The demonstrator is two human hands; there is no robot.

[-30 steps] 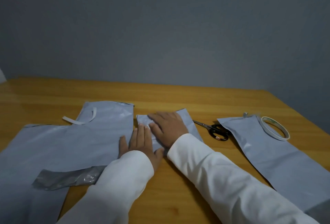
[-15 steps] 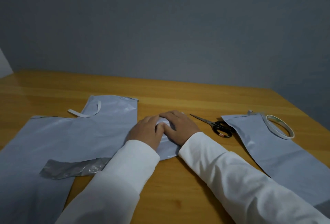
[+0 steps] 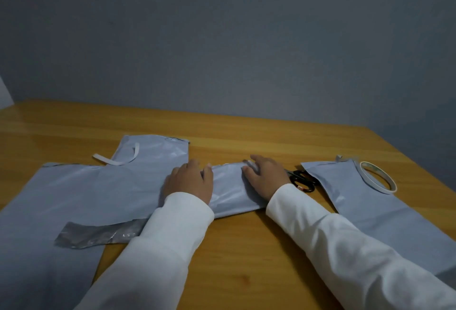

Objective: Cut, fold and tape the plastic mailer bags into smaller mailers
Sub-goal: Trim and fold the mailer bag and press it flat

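Folded mailer piece (image 3: 232, 186) is being pressed flat between left hand (image 3: 190, 181) and right hand (image 3: 265, 177), fingers spread. Taping's probably next, so the tape roll (image 3: 377, 177) right of the right hand gets needed.

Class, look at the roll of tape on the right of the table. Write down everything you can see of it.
The roll of tape is a thin, pale whitish ring with a wide open centre, nearly used up. It lies flat on the far end of the grey plastic mailer bag at the right of the wooden table. Neither hand touches it; the black-handled scissors lie apart from it, to its left.
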